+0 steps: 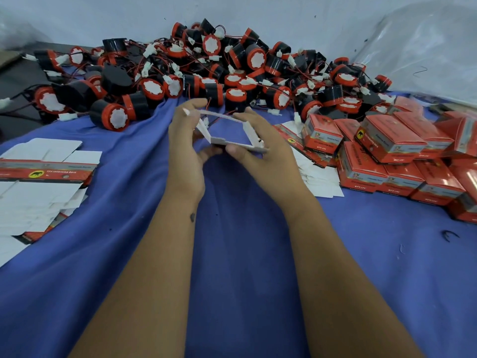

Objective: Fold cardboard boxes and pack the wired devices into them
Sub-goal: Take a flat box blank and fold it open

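The fingers (192, 113) of the left hand (184, 148) and those of the right hand (260, 144) are curled on opposite ends of one white-lined cardboard box blank (232, 130), held just above the blue cloth-covered desk (232, 254). The blank is partly opened into a sleeve; its long axis runs left to right between the hands. The heap of black-and-red wired devices (206, 73) lies directly beyond the fingers, about equally near either hand. Flat blanks (46, 171) lie left; folded red boxes (387, 156) lie right.
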A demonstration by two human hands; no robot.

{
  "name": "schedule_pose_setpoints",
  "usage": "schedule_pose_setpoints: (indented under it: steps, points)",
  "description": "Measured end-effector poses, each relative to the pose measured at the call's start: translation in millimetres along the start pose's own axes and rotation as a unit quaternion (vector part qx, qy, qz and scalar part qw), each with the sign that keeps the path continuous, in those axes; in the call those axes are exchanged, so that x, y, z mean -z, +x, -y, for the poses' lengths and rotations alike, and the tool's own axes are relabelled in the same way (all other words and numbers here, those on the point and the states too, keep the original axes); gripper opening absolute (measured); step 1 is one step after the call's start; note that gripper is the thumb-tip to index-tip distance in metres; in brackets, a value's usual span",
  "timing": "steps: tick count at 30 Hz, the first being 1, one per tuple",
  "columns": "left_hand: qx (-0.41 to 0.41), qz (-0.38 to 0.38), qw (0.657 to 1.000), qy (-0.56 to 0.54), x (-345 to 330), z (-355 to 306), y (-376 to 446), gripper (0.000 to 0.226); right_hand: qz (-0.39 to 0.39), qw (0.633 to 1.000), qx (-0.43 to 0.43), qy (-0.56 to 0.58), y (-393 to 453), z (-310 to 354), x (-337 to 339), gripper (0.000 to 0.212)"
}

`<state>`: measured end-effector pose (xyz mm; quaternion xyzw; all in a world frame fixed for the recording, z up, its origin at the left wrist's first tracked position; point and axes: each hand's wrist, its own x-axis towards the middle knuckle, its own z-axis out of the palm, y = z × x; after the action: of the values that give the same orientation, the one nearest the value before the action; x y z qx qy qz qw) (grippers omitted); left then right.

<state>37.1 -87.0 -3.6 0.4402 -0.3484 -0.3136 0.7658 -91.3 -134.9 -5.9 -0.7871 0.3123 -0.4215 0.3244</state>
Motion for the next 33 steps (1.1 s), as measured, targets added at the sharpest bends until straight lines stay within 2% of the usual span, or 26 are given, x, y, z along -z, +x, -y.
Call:
schedule_pose_setpoints:
  steps: [2,5,12,17,20,22,25,29,31,33]
  points:
    - [-0.024,0.027,0.997,0.067,-3.2,-1.5,-0.2,0.049,-0.029,0.998,-0.011,0.052,-1.7,3.0,2.1,0.035]
    - [-0.091,0.087,0.984,0.122,-7.0,-1.7,-1.0,0.041,-0.056,0.993,-0.025,0.101,-0.6,5.9,1.5,0.035]
    - [-0.034,0.095,0.992,0.078,-5.6,8.1,-1.6,0.017,-0.060,0.951,-0.126,0.277,3.9,4.7,3.6,0.033]
    - [-0.023,0.065,0.994,0.084,-10.4,9.3,-0.2,0.028,-0.070,0.957,-0.134,0.249,5.0,3.2,-4.2,0.020]
    - [-0.011,0.050,0.996,0.078,-10.2,10.6,0.7,0.031,-0.078,0.965,-0.126,0.217,5.4,4.7,-9.9,0.020]
    - [0.010,0.077,0.996,0.042,-10.1,9.7,-0.1,0.025,-0.087,0.964,-0.131,0.212,5.5,5.7,-11.7,0.022]
    - [0.051,0.108,0.992,-0.039,-10.5,8.7,-1.1,0.048,-0.097,0.963,-0.158,0.193,5.5,9.0,-12.4,0.024]
    - [0.009,0.077,0.993,0.084,-16.7,10.1,-1.9,0.030,-0.092,0.962,-0.159,0.202,4.5,8.4,-11.2,0.025]
    - [-0.005,0.069,0.992,0.106,-18.6,11.8,-1.8,0.033,-0.072,0.935,-0.162,0.306,5.3,4.9,-10.7,0.029]
    - [0.000,0.051,0.994,0.097,-19.1,12.0,-0.9,0.035,-0.076,0.885,-0.178,0.424,7.3,1.5,-6.5,0.044]
